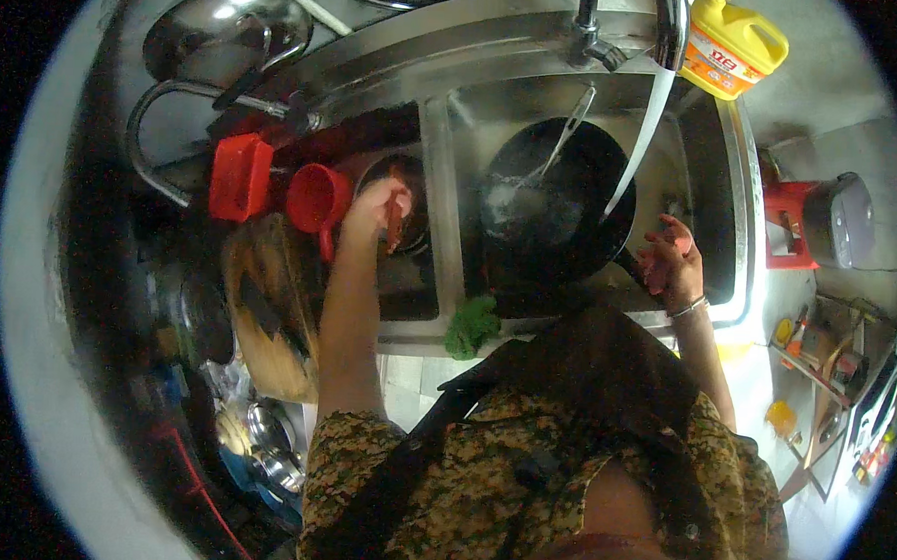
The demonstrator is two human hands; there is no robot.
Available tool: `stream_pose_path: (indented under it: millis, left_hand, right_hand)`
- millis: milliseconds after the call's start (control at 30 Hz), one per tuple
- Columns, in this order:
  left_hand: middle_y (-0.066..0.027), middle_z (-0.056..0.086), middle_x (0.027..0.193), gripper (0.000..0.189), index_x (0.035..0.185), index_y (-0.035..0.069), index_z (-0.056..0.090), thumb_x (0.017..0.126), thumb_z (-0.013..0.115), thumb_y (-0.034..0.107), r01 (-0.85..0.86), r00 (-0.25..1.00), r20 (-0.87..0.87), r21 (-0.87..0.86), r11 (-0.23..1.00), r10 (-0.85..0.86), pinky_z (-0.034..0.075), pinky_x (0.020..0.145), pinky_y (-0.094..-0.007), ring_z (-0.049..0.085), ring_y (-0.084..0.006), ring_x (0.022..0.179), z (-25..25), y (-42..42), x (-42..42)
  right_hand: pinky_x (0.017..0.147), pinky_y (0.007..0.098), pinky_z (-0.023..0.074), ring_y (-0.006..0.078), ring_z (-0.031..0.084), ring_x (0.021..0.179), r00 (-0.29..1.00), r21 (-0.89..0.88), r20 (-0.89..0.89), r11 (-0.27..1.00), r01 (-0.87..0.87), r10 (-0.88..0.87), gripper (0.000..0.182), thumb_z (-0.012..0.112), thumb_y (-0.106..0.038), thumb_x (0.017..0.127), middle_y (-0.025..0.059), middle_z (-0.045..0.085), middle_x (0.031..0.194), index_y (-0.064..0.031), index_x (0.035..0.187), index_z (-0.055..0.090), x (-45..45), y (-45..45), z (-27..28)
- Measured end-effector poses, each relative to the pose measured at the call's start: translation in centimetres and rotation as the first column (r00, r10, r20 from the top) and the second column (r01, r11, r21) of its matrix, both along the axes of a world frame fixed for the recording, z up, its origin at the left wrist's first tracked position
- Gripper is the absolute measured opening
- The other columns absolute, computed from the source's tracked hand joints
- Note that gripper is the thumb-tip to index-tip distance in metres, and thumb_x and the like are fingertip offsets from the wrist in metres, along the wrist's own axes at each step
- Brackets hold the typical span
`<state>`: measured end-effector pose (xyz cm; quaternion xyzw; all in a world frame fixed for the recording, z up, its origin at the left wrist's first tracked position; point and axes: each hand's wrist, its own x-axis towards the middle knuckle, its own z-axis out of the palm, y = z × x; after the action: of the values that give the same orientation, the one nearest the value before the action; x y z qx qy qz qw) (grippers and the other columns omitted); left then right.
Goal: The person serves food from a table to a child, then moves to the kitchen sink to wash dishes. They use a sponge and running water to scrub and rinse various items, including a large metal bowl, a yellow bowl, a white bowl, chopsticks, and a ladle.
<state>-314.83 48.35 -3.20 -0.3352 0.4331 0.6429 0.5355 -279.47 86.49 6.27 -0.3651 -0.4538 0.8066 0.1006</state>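
Note:
My left hand [392, 199] is over a dark round pot [417, 241] in the left basin, with a reddish-brown item [395, 221] at its fingers; blur hides what it is and how the fingers lie. A dark wok [526, 231] sits in the right basin. Water [644, 142] runs into it from the faucet [671, 34], and a metal utensil [572, 124] leans in it. Beside the wok's lower right edge, my right hand [668, 259] is raised with its fingers apart and bent, holding nothing visible.
A red ladle-like cup [315, 198] and a red plastic container [241, 177] stand left of the basins. A green scrubbing pad [473, 328] lies on the sink's front rim [408, 343]. A yellow detergent bottle [732, 48] stands at the back right corner. A wooden board [266, 324] is at the left.

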Motion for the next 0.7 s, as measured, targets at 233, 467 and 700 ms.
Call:
stream_pose_path:
  millis: [233, 467, 700]
  left_hand:
    - [-0.0104, 0.053, 0.083, 0.017, 0.088, 0.0, 0.051, 0.081, 0.046, 0.014, 0.499, 0.809, -0.249, -0.185, 0.846, -0.532, 0.045, 0.055, -0.0339, 0.051, -0.021, 0.065, -8.0, 2.2, -4.0]
    - [-0.0139, 0.055, 0.102, 0.03, 0.098, 0.002, 0.054, 0.079, 0.05, 0.025, 0.321, 0.813, -0.226, -0.596, 0.737, -0.537, 0.041, 0.084, -0.0448, 0.053, -0.0302, 0.093, -10.3, 1.0, -4.8]
    - [-0.0156, 0.054, 0.084, 0.027, 0.098, 0.001, 0.05, 0.074, 0.055, 0.012, -0.486, -0.315, -0.565, -0.595, 0.641, -0.763, 0.043, 0.071, -0.0406, 0.054, -0.0324, 0.076, 5.8, 13.4, 2.3]
  right_hand:
    - [0.037, 0.0232, 0.0397, 0.0134, 0.053, 0.049, 0.99, 0.051, 0.089, 0.993, 0.104, -0.108, 0.04, 0.058, -0.009, 0.078, 0.0068, 0.055, 0.066, -0.0062, 0.115, 0.043, 0.0, -0.9, 1.3]
    - [0.034, 0.0228, 0.037, 0.0125, 0.052, 0.047, 0.978, 0.061, 0.171, 0.992, 0.11, -0.119, 0.038, 0.058, -0.009, 0.078, 0.0066, 0.056, 0.066, -0.0066, 0.114, 0.044, -0.8, -1.6, -0.1]
    - [0.046, 0.0244, 0.0452, 0.014, 0.056, 0.058, 0.986, 0.025, 0.146, 0.997, 0.072, -0.075, 0.039, 0.057, -0.009, 0.079, 0.008, 0.057, 0.08, -0.0045, 0.116, 0.043, -2.0, -1.5, 0.4]
